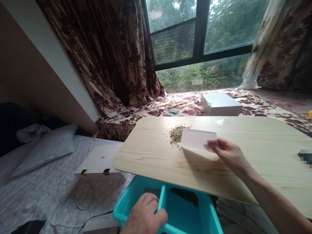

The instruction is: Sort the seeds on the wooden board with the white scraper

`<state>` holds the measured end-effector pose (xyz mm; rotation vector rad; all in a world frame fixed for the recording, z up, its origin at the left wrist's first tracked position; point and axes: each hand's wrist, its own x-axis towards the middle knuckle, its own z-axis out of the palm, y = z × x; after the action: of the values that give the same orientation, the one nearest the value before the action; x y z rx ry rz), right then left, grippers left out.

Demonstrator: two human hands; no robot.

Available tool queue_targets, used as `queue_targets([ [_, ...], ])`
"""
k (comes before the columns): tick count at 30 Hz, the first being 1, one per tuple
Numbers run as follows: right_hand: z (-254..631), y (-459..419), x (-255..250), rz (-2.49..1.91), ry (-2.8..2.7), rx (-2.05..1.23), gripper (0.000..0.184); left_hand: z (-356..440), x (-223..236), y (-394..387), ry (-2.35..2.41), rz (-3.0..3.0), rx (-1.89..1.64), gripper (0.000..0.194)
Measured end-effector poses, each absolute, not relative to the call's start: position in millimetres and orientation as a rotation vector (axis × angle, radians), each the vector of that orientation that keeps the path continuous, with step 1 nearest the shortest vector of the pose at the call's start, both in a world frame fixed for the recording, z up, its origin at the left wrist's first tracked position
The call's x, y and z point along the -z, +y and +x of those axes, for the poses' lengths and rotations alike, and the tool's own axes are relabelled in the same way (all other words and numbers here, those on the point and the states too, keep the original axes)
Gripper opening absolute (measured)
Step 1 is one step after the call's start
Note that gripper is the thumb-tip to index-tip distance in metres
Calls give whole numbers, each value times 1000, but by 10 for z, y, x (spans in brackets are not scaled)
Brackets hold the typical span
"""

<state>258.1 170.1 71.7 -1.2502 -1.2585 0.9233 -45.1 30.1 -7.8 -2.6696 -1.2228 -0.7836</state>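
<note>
In the head view, my right hand point(232, 156) pinches the right end of a thin white rectangular plastic sheet point(197, 138) above the wooden table top point(151, 156). The sheet's left edge is beside a loose pile of small greenish-brown grains point(175, 135), possibly seeds, with several scattered around it. My left hand point(146, 213) is closed over the divider point(161, 198) of a turquoise two-compartment bin point(214, 214), its thumb on the right side and its other fingers curled on the left. Dark matter point(185, 195) lies in the right compartment, and a few specks show in the left one.
A white box point(99, 159) lies on the bed point(44, 182) left of the table, with cables point(91, 203) near it. Behind the table, another white box point(221, 103) and a small folded cloth-like item point(172, 112) rest on the patterned window seat point(156, 112).
</note>
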Motion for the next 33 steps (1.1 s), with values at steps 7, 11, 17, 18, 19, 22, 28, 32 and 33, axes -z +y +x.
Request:
queue_targets([
  [7, 2552, 1653, -717, -1246, -1291, -956, 43, -456, -13, 322, -1234, -2751, 617, 35],
  [11, 2575, 1663, -696, -1261, -1274, -921, 43, -467, -66, 323, -1229, -2803, 520, 39],
  [17, 2551, 1656, -673, -1279, -1306, -946, 43, -470, -47, 333, -1203, -2768, 553, 42],
  [18, 2547, 1648, -684, -1270, -1300, -947, 43, -470, -47, 335, -1192, -2773, 560, 41],
  [19, 2546, 1639, -698, -1264, -1293, -947, 43, -469, -48, 336, -1181, -2778, 567, 39],
  [22, 2561, 1613, -738, -1260, -1281, -945, 42, -438, -40, 329, -1161, -2753, 608, 36],
  [28, 2548, 1560, -683, -1236, -1261, -964, 35, -254, -58, 301, -1122, -2623, 786, 29],
  [32, 2528, 1550, -636, -1232, -1252, -949, 36, -161, -186, 330, -943, -2648, 661, 27],
  [33, 2533, 1558, -625, -1230, -1259, -949, 36, -153, -211, 339, -920, -2639, 640, 27],
])
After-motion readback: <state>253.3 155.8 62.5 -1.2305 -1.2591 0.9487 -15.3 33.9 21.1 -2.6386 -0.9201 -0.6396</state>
